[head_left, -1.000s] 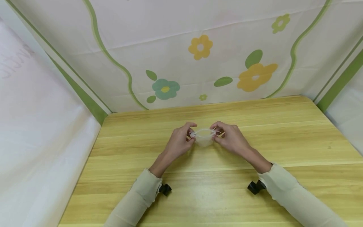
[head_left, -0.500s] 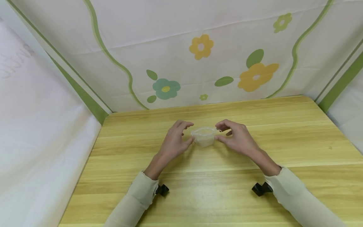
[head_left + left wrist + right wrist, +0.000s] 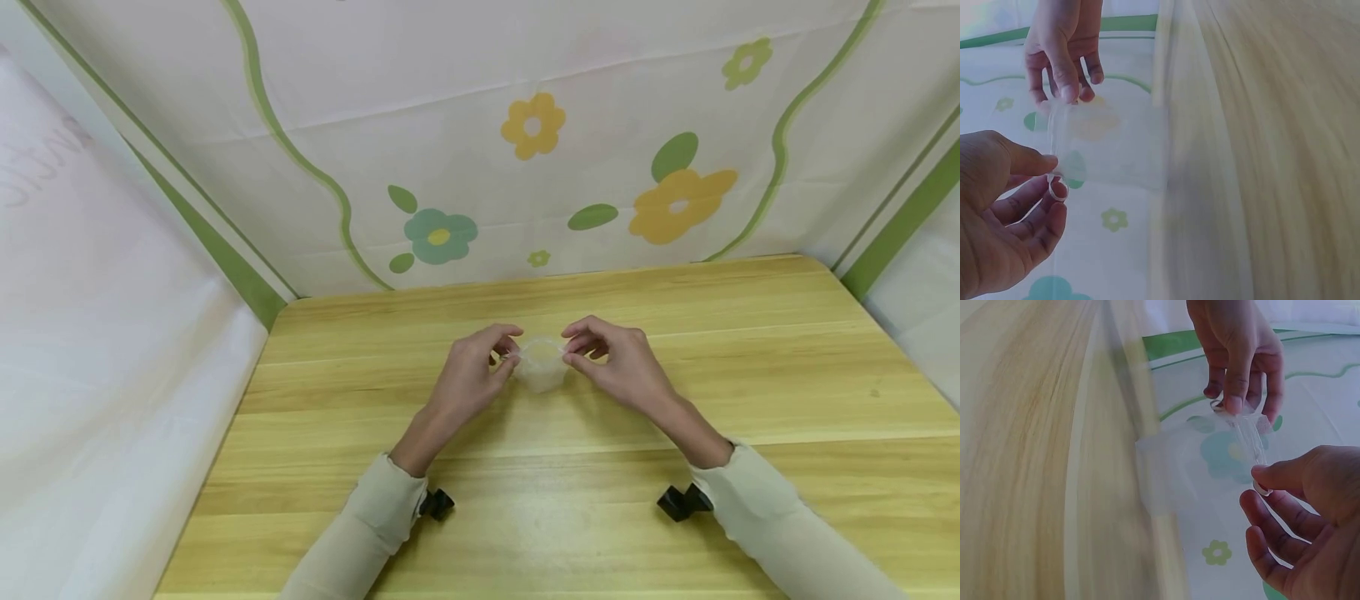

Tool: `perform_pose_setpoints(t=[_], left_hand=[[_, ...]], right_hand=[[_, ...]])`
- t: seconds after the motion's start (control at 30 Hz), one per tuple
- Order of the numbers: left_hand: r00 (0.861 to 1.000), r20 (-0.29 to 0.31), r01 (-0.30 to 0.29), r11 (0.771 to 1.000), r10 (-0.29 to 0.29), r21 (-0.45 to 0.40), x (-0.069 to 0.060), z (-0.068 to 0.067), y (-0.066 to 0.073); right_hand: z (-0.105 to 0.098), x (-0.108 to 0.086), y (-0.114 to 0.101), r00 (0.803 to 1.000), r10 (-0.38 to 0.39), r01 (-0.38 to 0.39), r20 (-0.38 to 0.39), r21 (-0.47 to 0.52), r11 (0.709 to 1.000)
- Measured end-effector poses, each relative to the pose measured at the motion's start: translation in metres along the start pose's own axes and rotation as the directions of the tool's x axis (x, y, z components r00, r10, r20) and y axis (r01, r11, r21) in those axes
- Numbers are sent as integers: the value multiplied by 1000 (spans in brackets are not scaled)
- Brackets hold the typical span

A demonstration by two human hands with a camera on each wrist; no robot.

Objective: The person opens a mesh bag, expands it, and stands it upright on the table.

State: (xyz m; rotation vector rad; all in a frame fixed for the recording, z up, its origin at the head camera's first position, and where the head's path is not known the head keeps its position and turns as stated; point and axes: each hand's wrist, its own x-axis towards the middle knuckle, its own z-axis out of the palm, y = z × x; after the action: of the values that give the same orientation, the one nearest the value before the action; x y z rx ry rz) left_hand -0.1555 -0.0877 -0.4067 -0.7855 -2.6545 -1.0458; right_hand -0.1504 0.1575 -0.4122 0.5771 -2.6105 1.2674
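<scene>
A small translucent drawstring bag (image 3: 542,379) is held mouth up between the two hands above the table. My left hand (image 3: 468,371) pinches the left end of its rim between thumb and fingers. At the other end, my right hand (image 3: 626,362) pinches the rim the same way. The mouth stands partly spread in the head view. In the left wrist view, a thin string loop (image 3: 1058,189) sticks out beside the left fingertips. The see-through bag body (image 3: 1179,465) shows the cloth print behind it in the right wrist view.
A wood-grain table (image 3: 555,508) lies beneath both hands. Its far edge meets a white cloth wall (image 3: 450,150) printed with flowers, and more cloth (image 3: 97,350) hangs along the left side. A black wrist mount (image 3: 684,502) juts from the right sleeve.
Half a second ago the fingers had spread and the hands had moved slightly apart around the bag. Now both have come back together and pinch the two ends of the rim.
</scene>
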Motion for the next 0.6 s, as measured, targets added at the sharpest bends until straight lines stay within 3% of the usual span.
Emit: perform_pose_setpoints(t=[0.3,0.47,0.6], left_hand=[[1000,19,-20,999,21,-51,4,7,3],[1000,1,-19,999,19,35,0,6,3],[999,-20,-32,995,34,99,-3,1,3]], right_hand=[[8,1,-3,1000,-3,3,21,8,1000],[4,-1,-2,1000,-4,4,26,-25,1000],[-3,-1,-3,998,-47,49,38,-70,996]])
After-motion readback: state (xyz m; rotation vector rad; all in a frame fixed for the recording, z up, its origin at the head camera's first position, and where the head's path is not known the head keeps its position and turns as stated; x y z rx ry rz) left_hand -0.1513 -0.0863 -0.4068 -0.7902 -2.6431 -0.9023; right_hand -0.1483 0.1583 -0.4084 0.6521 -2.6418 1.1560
